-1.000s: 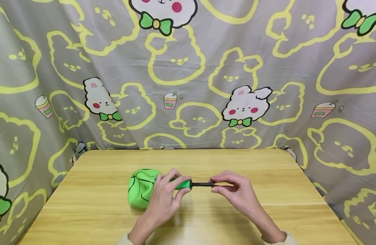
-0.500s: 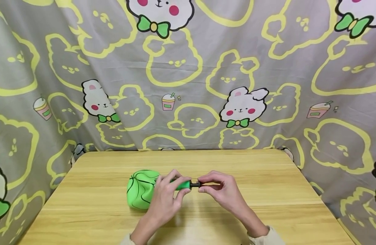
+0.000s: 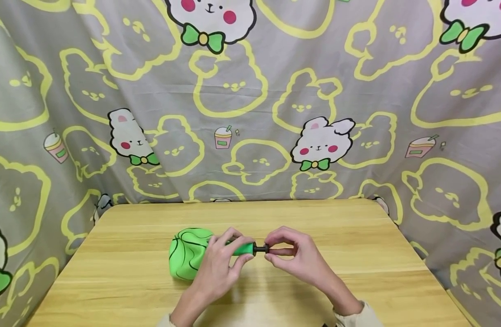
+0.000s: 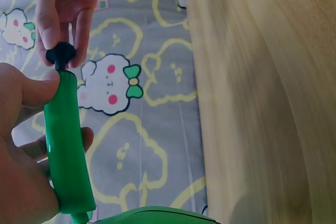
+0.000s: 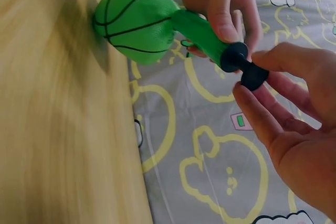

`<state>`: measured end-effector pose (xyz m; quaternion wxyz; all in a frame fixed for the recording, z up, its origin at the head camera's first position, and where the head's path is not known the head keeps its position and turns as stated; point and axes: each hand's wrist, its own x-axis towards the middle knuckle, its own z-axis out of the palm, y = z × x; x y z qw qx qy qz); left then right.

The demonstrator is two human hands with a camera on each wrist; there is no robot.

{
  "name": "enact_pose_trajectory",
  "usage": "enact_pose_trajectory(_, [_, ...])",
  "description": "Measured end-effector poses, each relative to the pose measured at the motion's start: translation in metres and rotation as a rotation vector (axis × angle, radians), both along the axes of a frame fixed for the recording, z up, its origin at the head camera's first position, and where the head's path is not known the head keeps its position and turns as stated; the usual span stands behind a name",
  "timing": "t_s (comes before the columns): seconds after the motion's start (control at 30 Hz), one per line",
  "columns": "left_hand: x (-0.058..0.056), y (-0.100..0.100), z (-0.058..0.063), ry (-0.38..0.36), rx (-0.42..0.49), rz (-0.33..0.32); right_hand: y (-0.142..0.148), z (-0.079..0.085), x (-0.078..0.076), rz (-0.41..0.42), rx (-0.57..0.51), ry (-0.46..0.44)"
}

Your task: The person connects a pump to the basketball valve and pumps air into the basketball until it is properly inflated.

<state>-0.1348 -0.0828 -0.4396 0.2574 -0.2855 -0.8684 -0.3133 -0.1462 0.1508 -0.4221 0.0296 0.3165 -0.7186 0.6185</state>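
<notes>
A green hand pump [image 4: 67, 140] lies in the grip of my left hand [image 3: 219, 261], thumb and fingers around its barrel. Its black plunger handle [image 5: 254, 76] is pinched between the thumb and fingers of my right hand [image 3: 297, 254]. Only a short length of black rod shows between barrel and handle in the head view. On the pump's far end sits a green ball [image 5: 136, 22] with black basketball lines. The ball is dented and partly deflated, and my left hand hides part of it in the head view.
The hands work above a light wooden table [image 3: 124, 272]. Behind the table and at both sides hangs a grey curtain [image 3: 250, 109] with yellow outlines and white rabbit prints.
My right hand has moved left toward the left hand, sliding the plunger into the barrel; over the last half second it stays nearly still. The left hand keeps its place.
</notes>
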Motion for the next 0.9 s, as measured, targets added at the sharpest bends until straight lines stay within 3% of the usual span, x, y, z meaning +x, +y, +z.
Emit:
enact_pose_trajectory(0.17, [-0.001, -0.001, -0.001, -0.023, 0.011, -0.008, 0.005, 0.002, -0.001, 0.016, 0.027, 0.014])
enact_pose_trajectory(0.53, [0.004, -0.008, -0.008, 0.001, 0.04, 0.021, 0.024, 0.009, 0.0, 0.026, 0.07, -0.054])
enact_pose_trajectory(0.9, [-0.009, -0.013, 0.0, 0.041, 0.059, 0.004, 0.051, 0.024, -0.004, 0.005, 0.094, -0.03])
